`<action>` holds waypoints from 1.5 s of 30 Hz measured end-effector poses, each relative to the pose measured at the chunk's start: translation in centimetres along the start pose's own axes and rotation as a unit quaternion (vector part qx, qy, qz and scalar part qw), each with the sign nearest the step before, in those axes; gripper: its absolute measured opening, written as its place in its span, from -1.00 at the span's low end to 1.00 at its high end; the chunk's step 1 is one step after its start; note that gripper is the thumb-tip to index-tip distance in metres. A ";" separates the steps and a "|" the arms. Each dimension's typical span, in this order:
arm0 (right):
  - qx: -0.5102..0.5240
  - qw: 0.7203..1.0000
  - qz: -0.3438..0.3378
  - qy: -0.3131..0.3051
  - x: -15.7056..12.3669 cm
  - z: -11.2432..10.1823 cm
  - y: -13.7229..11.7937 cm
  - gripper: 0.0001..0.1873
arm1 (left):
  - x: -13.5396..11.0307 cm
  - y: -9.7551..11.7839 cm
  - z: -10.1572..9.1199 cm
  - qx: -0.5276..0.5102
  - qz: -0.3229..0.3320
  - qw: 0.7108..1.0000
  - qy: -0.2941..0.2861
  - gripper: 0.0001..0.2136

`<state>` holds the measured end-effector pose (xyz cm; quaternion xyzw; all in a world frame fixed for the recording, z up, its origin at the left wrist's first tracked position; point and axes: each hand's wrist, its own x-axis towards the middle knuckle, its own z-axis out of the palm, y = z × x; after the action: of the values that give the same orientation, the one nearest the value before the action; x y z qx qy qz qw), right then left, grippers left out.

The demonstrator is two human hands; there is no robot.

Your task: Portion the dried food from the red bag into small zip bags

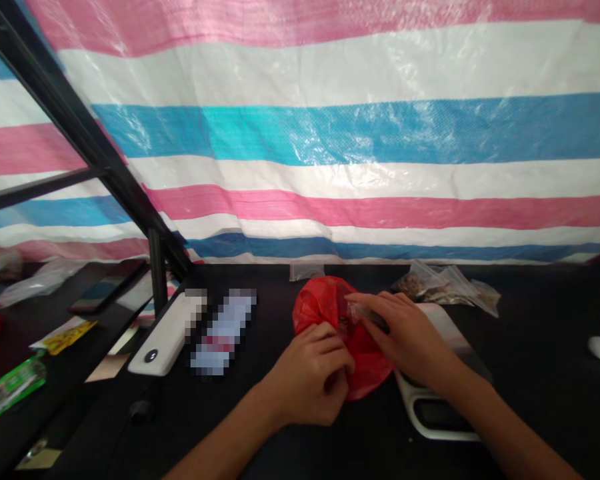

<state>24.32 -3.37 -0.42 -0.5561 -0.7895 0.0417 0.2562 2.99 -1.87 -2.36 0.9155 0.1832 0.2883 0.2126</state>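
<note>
A red plastic bag [316, 297] stands open on the black table in front of me. My left hand [315, 373] is closed with its fingers curled on the near left part of the bag's rim. At the bag's mouth, my right hand [397, 330] pinches a small clear plastic bag [360, 313] with something dark inside. The fingers cover most of that small bag, and what lies deeper in the red bag is hard to make out. Under my right forearm lies a white digital scale [445, 327], partly covered.
Several small clear bags with brown contents [445, 283] lie behind the scale. Another flat clear bag [307, 269] is at the back edge. On the left are a white device [167, 333], a blurred-out phone [225, 333], a black metal frame [97, 157] and packets [17, 385]. Striped sheeting [330, 133] hangs behind.
</note>
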 end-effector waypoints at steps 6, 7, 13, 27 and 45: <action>0.168 0.978 0.088 -0.084 -0.3 -3.5 3.0 -0.64 | 0.1 -0.1 -0.2 0.009 0.000 1.000 0.009 -0.78; 0.179 0.975 0.101 -0.089 -0.6 -4.2 3.8 -0.64 | 0.0 -0.1 -0.2 0.013 0.002 1.000 0.009 -0.78; 0.131 0.969 0.142 -0.152 -2.5 -7.2 7.1 -0.53 | -0.1 0.7 -0.1 0.024 0.017 1.000 0.012 -0.76; 0.127 0.976 0.122 -0.125 -3.6 -9.5 7.7 -0.49 | -0.6 -0.3 1.7 0.174 -0.077 0.980 -0.051 -0.63; 0.107 0.960 0.154 -0.207 -3.2 -8.6 7.3 -0.29 | 0.0 -0.6 0.9 -0.027 -0.217 0.935 0.279 -0.76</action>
<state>35.28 -5.38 3.28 -0.6197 -0.7209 0.2792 0.1353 3.43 -1.63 -3.29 0.7298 0.4220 0.4840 0.2346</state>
